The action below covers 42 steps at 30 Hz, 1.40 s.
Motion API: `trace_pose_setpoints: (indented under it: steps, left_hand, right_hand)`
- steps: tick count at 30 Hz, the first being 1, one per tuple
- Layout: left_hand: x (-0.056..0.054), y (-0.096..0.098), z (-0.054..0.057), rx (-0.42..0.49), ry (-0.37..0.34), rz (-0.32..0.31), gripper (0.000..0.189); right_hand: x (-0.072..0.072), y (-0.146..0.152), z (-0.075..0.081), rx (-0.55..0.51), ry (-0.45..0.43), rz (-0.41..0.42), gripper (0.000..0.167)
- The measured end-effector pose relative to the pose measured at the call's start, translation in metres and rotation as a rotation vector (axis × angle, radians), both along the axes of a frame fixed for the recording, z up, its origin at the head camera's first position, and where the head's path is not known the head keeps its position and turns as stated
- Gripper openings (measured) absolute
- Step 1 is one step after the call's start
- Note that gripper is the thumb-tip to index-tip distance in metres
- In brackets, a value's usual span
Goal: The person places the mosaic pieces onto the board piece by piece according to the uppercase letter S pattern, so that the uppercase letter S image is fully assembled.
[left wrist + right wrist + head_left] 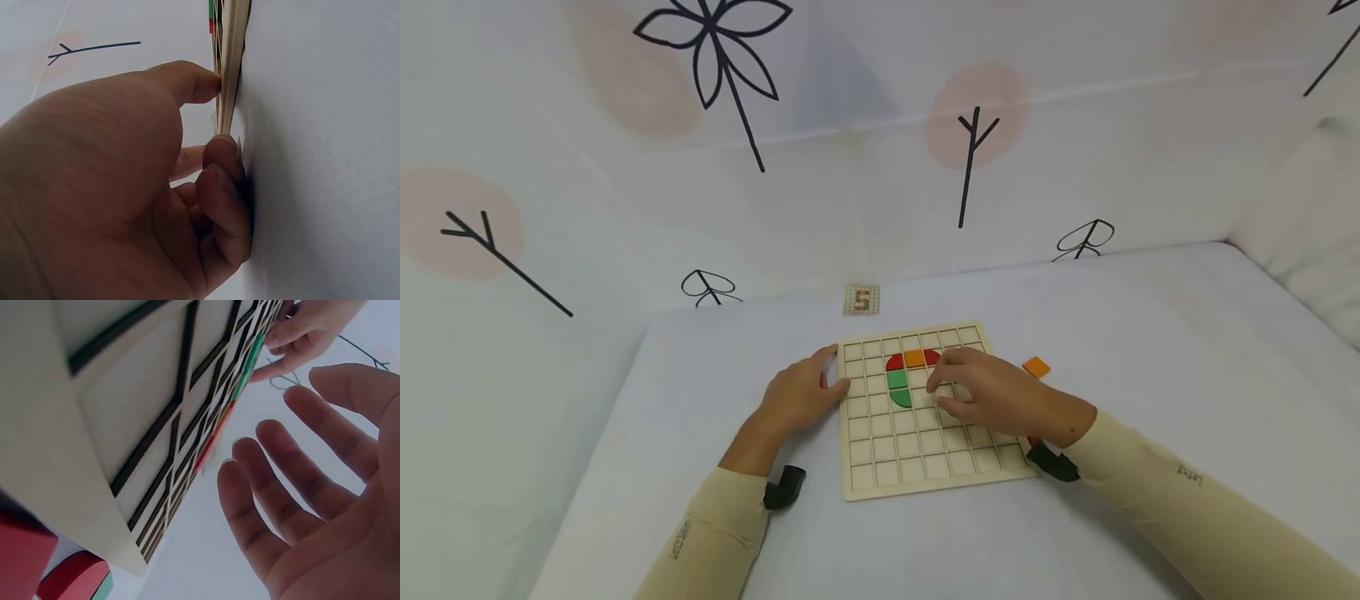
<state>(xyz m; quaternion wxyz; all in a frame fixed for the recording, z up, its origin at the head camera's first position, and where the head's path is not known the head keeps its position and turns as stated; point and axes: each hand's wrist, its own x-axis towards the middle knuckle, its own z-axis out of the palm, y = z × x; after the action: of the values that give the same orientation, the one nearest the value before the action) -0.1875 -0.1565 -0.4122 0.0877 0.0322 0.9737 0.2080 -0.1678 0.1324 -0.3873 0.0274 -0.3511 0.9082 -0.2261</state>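
A wooden grid board [880, 477] lies on the white surface. On it are a red rounded piece [895, 362], an orange square [913, 358], a second red piece [931, 357], a green square [897, 380] and a green rounded piece [901, 398]. My left hand [797, 393] holds the board's left edge, its thumb [203, 86] on the rim and curled fingers against the side. Above the board's middle hovers my right hand [988, 387]. The right wrist view shows its fingers [275, 469] spread, loosely bent and holding nothing.
A small pattern card [861, 300] lies behind the board. To the right is a loose orange square [1037, 367]. Red pieces [75, 575] and a bit of green lie beside the board's right edge, partly hidden by the right wrist. A patterned cloth backdrop [865, 192] rises behind.
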Motion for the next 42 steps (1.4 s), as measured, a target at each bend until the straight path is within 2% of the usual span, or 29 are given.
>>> trace_pose_setpoints:
  steps: [12, 22, 30, 35, 42]
  left_hand:
    - [-0.001, 0.002, 0.007, -0.006, -0.009, 0.004, 0.067]
    - [-0.001, 0.0, 0.004, -0.007, -0.009, 0.015, 0.067]
    - [-0.001, 0.002, -0.001, -0.001, -0.024, 0.013, 0.068]
    - [-0.001, 0.003, 0.001, -0.006, -0.017, 0.017, 0.068]
    - [0.0, 0.002, 0.003, -0.008, -0.017, 0.021, 0.067]
  right_hand:
    - [0.002, -0.001, 0.001, 0.031, -0.011, 0.022, 0.015]
    - [0.0, 0.004, 0.006, 0.078, -0.047, 0.014, 0.022]
    - [0.003, 0.017, 0.009, 0.107, -0.064, 0.001, 0.023]
    - [0.003, 0.029, 0.011, 0.127, -0.075, -0.031, 0.02]
    - [0.004, 0.044, 0.012, 0.131, -0.038, -0.034, 0.019]
